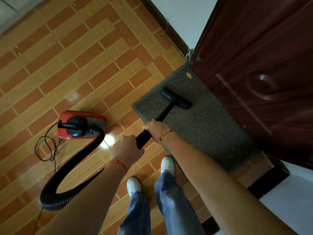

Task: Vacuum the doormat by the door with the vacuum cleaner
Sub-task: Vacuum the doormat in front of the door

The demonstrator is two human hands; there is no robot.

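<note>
A dark grey speckled doormat (203,126) lies on the floor along the dark red door (264,68). The black floor nozzle (176,98) of the vacuum rests flat on the mat's far half. Its black wand (166,111) runs back to my hands. My right hand (156,128) grips the wand higher up, over the mat's near-left edge. My left hand (126,150) holds the wand's rear end just behind it. The red and black vacuum cleaner body (81,124) sits on the tiles to the left, joined by a black ribbed hose (71,170).
A thin black power cord (45,150) loops on the orange tiled floor (81,65) left of the canister. My feet in white shoes (166,164) stand beside the mat's near corner. A small yellow spot (188,75) sits near the mat's far end. White wall with dark skirting flanks the door.
</note>
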